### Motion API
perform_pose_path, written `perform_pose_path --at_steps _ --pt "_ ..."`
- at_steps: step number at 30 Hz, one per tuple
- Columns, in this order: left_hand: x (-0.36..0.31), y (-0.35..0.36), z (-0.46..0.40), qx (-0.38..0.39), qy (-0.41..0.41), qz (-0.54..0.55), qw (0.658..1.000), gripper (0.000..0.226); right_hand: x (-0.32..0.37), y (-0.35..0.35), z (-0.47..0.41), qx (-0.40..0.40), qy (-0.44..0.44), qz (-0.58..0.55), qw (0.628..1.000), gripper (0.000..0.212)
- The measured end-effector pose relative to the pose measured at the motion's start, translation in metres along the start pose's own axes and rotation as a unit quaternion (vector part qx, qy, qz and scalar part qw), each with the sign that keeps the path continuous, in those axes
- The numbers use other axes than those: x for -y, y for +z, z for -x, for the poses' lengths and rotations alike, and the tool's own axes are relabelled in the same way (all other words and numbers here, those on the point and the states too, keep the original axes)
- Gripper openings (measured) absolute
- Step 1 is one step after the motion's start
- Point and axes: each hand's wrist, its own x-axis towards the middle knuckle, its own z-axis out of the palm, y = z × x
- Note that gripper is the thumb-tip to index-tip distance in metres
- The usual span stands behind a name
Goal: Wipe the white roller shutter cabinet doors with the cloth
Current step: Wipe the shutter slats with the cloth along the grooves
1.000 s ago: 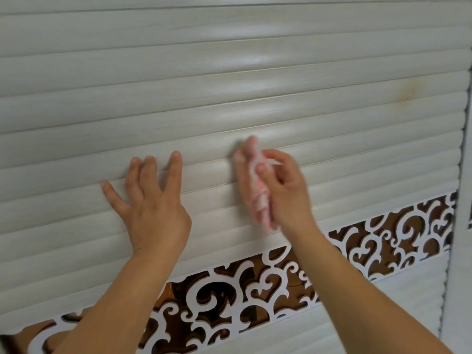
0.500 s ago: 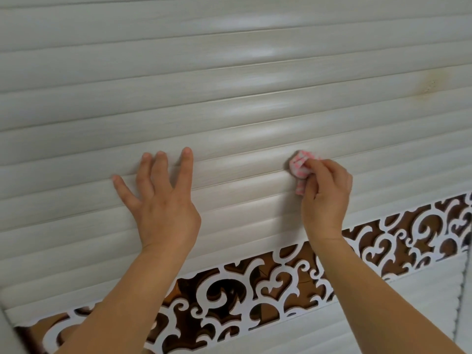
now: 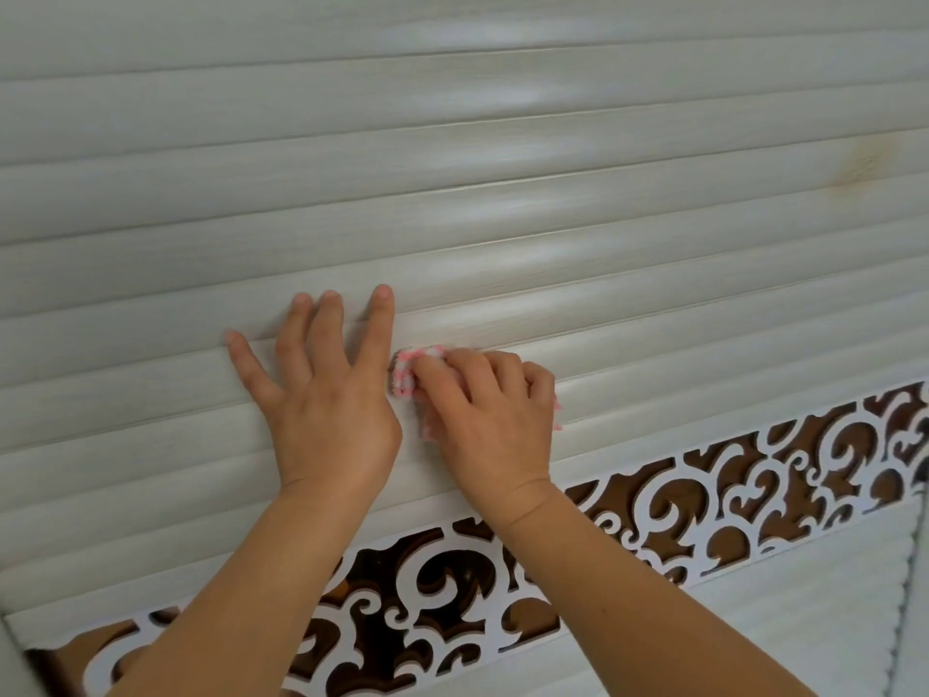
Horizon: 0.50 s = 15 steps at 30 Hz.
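1. The white roller shutter door fills the view; a yellowish stain sits high at the right, so I'd judge wiping far from finished.
2. A carved scrollwork band runs below the slats.
3. The left hand lies flat, fingers spread, bracing the slats.
4. The right hand clutches the cloth.
5. The pink-and-white cloth presses a lower slat, just beside the left hand.

White scrollwork fretwork band over brown backing, running across lower right, yellowish stain upper right
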Motion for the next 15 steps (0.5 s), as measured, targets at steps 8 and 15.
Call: perform_pose_path --at_steps 8,15 --pt "-0.001 -0.001 0.002 0.011 0.001 0.002 1.000 0.091 -0.074 -0.028 -0.007 0.050 0.138 0.063 0.987 0.024" --pt "-0.006 0.000 0.002 0.014 -0.016 0.010 1.000 0.092 -0.064 -0.023 -0.013 -0.005 0.210 0.090 0.974 0.004"
